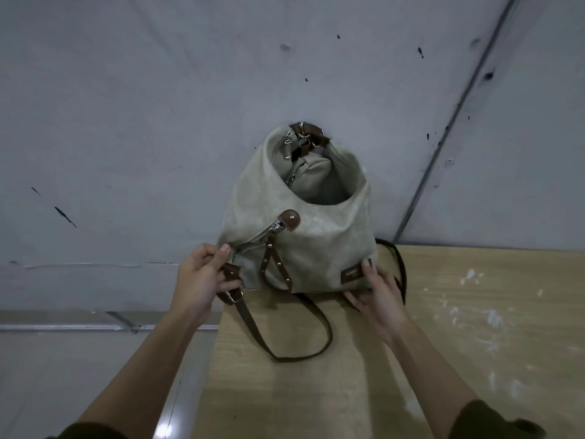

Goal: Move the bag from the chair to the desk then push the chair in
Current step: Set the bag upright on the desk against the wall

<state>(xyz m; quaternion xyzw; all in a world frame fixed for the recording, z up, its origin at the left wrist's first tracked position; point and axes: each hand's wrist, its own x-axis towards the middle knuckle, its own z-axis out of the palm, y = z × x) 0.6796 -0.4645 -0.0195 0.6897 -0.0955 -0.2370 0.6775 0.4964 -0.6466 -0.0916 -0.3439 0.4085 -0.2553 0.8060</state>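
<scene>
The bag point(297, 223) is gripped at its lower corners by left hand point(199, 283) and right hand point(376, 296) near the bench point(443, 343) corner, where it could be toppled off once released.

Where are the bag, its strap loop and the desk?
bag point(304, 248): head view, front fabric panel.
strap loop point(326, 340): head view, right bend, lying on desk.
desk point(459, 359): head view, bare wooden top.
</scene>
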